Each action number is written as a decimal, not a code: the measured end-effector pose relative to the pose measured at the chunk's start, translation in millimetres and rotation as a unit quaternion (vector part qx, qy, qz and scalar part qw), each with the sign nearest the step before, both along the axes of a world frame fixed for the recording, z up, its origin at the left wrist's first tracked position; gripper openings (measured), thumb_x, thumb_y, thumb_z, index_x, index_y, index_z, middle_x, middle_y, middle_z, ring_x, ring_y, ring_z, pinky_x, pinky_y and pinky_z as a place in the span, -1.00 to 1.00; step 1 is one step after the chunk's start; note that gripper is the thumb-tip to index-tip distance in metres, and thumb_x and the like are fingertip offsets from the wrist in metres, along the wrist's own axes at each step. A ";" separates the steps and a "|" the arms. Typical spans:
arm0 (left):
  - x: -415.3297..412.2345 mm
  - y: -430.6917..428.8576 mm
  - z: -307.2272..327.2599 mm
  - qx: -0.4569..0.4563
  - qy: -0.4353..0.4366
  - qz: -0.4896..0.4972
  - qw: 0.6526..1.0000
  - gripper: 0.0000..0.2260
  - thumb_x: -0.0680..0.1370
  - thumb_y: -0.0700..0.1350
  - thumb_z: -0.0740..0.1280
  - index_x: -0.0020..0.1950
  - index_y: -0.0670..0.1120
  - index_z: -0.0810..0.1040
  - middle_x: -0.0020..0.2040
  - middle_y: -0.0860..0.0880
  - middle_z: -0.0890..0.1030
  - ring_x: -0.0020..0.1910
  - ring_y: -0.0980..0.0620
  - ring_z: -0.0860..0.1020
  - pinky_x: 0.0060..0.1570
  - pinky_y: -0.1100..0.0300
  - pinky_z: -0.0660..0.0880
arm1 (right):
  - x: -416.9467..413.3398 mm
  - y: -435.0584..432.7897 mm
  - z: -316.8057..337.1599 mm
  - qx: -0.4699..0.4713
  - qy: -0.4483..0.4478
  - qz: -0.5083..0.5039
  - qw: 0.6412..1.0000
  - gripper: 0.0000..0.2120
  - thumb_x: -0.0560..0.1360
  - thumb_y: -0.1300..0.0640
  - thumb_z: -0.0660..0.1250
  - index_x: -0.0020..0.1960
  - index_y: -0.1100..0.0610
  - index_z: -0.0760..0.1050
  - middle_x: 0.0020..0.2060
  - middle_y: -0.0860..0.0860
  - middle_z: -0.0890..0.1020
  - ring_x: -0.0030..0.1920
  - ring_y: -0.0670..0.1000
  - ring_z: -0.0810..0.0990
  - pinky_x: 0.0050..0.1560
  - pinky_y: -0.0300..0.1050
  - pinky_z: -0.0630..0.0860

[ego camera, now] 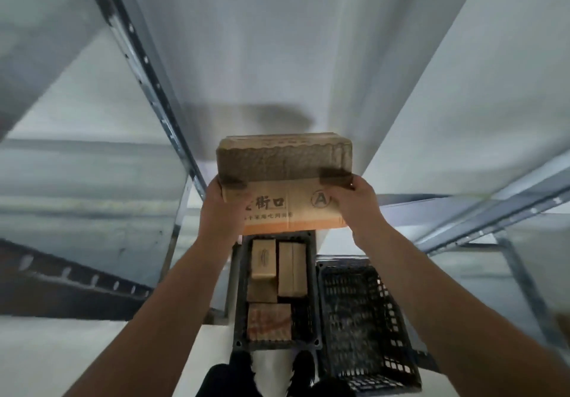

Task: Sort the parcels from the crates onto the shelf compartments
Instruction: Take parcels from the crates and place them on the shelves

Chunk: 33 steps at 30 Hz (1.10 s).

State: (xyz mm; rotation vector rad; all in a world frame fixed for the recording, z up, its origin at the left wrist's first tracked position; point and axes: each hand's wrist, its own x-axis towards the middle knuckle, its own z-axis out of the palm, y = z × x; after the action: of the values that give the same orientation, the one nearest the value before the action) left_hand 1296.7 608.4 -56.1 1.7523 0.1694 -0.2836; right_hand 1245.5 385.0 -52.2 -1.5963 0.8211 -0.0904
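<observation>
Here a brown cardboard parcel (285, 177) is held up between both hands at the front of a pale shelf board (262, 57). The left hand (222, 208) wraps the parcel's left end and the right hand (354, 202) wraps its right end, so the parcel spans the gap between them and is clamped from both sides. Each hand sits at the near corners of the parcel, with the fingers curled round the edge. The far part of the box reaches beyond the fingertips toward the board. The near face, turned to the camera, carries printed characters, a circled letter A and an orange band along its lower edge. A soft shadow lies on the board just past the parcel. Whether the parcel's underside touches the board cannot be told. A perforated metal upright (145, 66) runs up on the left of the board. Directly below the parcel, on the floor, stands a dark crate (239, 288) holding three more cardboard parcels (291, 268) lying flat. Just beside it on the right is a second dark latticed crate (364, 304), and no parcel shows in it. The person's dark shoes (243, 362) show at the near end of the first crate.
</observation>
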 end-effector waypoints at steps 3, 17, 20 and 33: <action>0.5 -1.4 55.3 -0.020 -0.066 0.030 0.997 -0.81 0.61 -0.23 0.41 0.04 0.08 0.58 -0.11 0.02 0.73 -0.10 0.01 0.73 -0.12 0.06 0.68 | 1.1 3.2 54.5 -0.010 -0.052 0.000 0.999 -0.74 0.53 0.23 0.47 0.21 0.07 0.63 -0.07 -0.04 0.71 0.00 0.03 0.68 -0.13 -0.20 0.51; 21.1 -9.0 244.8 -0.113 -0.279 0.046 0.952 -0.56 0.60 -0.11 0.40 0.46 0.11 0.42 0.16 0.10 0.65 0.10 0.06 0.67 0.00 0.07 0.62 | 13.3 -2.9 247.9 -0.055 -0.318 -0.015 0.946 -0.65 0.53 0.13 0.52 0.30 0.02 0.60 0.11 -0.06 0.73 0.13 -0.03 0.70 0.10 -0.11 0.59; 21.1 -6.8 267.3 -0.131 -0.309 0.045 0.941 -0.62 0.63 -0.10 0.38 0.42 0.11 0.45 0.17 0.07 0.66 0.09 0.04 0.68 -0.02 0.07 0.63 | 12.7 -6.5 271.4 -0.069 -0.356 -0.022 0.932 -0.69 0.57 0.02 0.49 0.29 0.01 0.61 0.10 -0.08 0.73 0.10 -0.06 0.71 0.05 -0.13 0.58; 20.7 -7.5 302.5 -0.205 -0.331 0.046 0.920 -0.83 0.74 0.04 0.21 0.34 0.13 0.45 0.09 0.24 0.60 -0.19 0.48 0.61 -0.28 0.45 0.52 | -4.1 -12.1 292.9 -0.096 -0.409 -0.034 0.907 -0.42 0.43 -0.51 0.34 0.19 -0.08 0.59 0.11 -0.16 0.70 0.16 -0.09 0.68 0.18 0.03 0.62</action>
State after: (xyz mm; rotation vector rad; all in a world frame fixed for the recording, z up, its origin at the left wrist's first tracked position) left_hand 1317.4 600.9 246.5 1.3309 -0.2832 0.3319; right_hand 1241.4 372.8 240.7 -1.5071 0.2036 -0.8544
